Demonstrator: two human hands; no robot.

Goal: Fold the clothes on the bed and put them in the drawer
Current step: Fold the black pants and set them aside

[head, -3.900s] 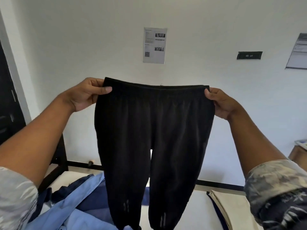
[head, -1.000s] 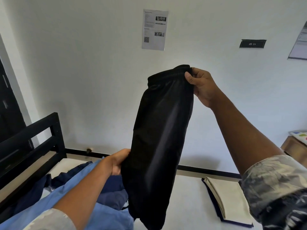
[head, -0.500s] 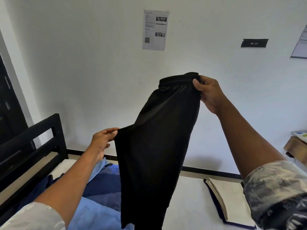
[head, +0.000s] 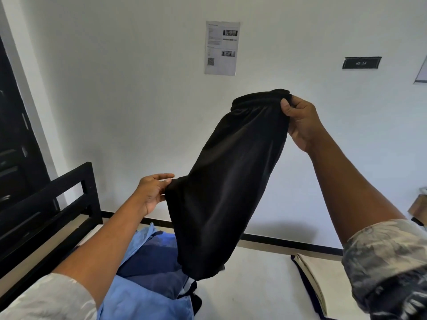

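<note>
- Black, smooth cloth: trousers (head: 228, 181), head view. They appear doubled leg on leg and are held in the air over the bed (head: 258, 287), slanting from upper right to lower left. The leg ends hang down to the blue clothes (head: 143, 289).
- Right hand (head: 300, 121): raised high, thumb and curled fingers pinching the bunched waistband.
- Left hand (head: 152, 192): lower, thumb and fingers pinching the side edge about halfway down.
- Surroundings: black bed frame (head: 69, 204) at left; folded cream piece (head: 312, 278) at right on the mattress. Drawer not in view.
- Risk, slippage: the cloth looks slick, so a slack pinch at either hand would probably let the two legs slide out of line and the fold come askew.
- Risk, snagging: the hanging leg ends could catch on the blue heap and bunch underneath as the trousers are lowered.
- Risk, bad footing: laid on the heap instead of bare mattress, the fold would likely turn out lumpy.
</note>
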